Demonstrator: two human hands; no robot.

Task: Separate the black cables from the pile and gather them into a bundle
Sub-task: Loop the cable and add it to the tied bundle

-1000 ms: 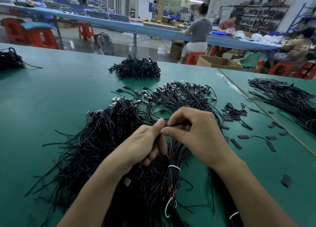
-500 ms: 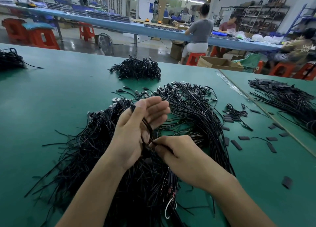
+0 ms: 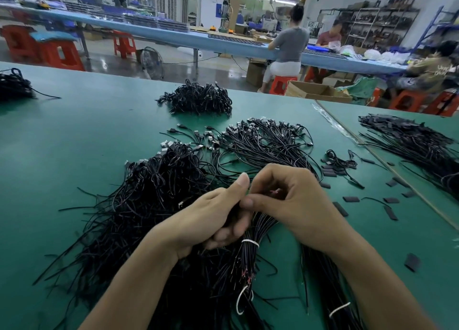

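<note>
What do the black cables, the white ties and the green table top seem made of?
Black cables: plastic-looking sheath, faint sheen, bends in loops. White ties: perhaps rubber bands; too small to tell. Table top: smooth matte green mat, perhaps rubber.

**Black cables: one loose pile, one banded bundle**

From my station, the pile (image 3: pixel 149 205) fills the near left. It is a mass of thin black cables (image 3: pixel 268 146) in a tangle, with the plug ends bunched at the far side and the cut ends straggling toward the camera. More of them fan out just beyond, plugs pointing away.

The bundle (image 3: pixel 248 255) rises tilted from the pile's right edge, cinched by a white band (image 3: pixel 250 242), with red wire tips showing at its lower end. My left hand (image 3: pixel 208 223) grips it above the band (that stretch is hidden). My right hand (image 3: pixel 293 200) pinches its top strands.
</note>
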